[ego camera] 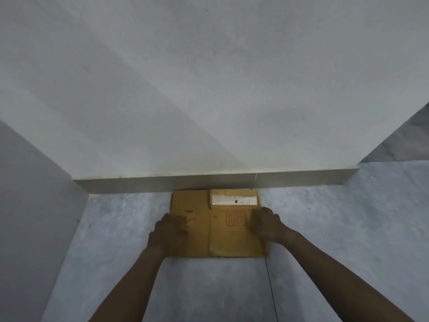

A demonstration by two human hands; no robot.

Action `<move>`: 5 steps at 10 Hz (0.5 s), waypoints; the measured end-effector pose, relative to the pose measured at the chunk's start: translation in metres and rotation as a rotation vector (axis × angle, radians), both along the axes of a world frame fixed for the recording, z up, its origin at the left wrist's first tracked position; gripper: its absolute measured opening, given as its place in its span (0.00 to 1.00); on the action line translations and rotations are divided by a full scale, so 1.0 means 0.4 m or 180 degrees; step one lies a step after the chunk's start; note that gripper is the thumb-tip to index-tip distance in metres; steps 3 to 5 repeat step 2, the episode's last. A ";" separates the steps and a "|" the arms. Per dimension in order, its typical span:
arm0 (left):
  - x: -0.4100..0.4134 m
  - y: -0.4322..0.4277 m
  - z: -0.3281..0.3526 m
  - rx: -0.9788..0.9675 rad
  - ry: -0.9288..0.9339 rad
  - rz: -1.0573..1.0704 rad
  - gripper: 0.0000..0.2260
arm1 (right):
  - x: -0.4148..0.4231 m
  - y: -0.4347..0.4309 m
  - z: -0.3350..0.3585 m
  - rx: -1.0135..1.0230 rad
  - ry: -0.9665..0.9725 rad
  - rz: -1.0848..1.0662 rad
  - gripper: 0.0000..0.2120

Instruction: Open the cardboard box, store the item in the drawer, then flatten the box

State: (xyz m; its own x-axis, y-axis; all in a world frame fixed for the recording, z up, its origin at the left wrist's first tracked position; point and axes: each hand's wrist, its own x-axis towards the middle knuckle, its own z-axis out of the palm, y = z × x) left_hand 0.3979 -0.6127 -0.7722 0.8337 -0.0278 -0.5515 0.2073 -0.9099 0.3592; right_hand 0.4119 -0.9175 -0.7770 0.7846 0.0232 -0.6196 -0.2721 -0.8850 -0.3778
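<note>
The cardboard box is lying flat on the grey floor, pushed right up against the pale skirting at the foot of the wall, so the flattening looks pretty much done, going by how thin it sits. The left hand is spread palm-down on the left panel, fingers apart and pressing, not clamped around anything. The right hand is laid over the right edge, fingers curled a bit on top; whether the edge is actually pinched can't be told from here. As for handling, it's probably light and fairly stiff across the panels but floppy along the crease that runs down the middle, so it's best taken by the two outer edges or it'll likely fold on itself. The surface looks dry and a bit scuffed, so slipping shouldn't be an issue. The long axis is hard to call, since it's close to square, maybe slightly wider side to side, along the wall. The white label is on the far right corner, nearest the skirting.
</note>
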 end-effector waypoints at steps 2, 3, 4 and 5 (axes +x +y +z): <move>0.051 -0.032 0.020 0.0006 -0.0040 -0.0126 0.22 | 0.056 0.010 0.022 0.0221 -0.0232 -0.0078 0.19; 0.051 -0.032 0.020 0.0006 -0.0040 -0.0126 0.22 | 0.056 0.010 0.022 0.0221 -0.0232 -0.0078 0.19; 0.051 -0.032 0.020 0.0006 -0.0040 -0.0126 0.22 | 0.056 0.010 0.022 0.0221 -0.0232 -0.0078 0.19; 0.051 -0.032 0.020 0.0006 -0.0040 -0.0126 0.22 | 0.056 0.010 0.022 0.0221 -0.0232 -0.0078 0.19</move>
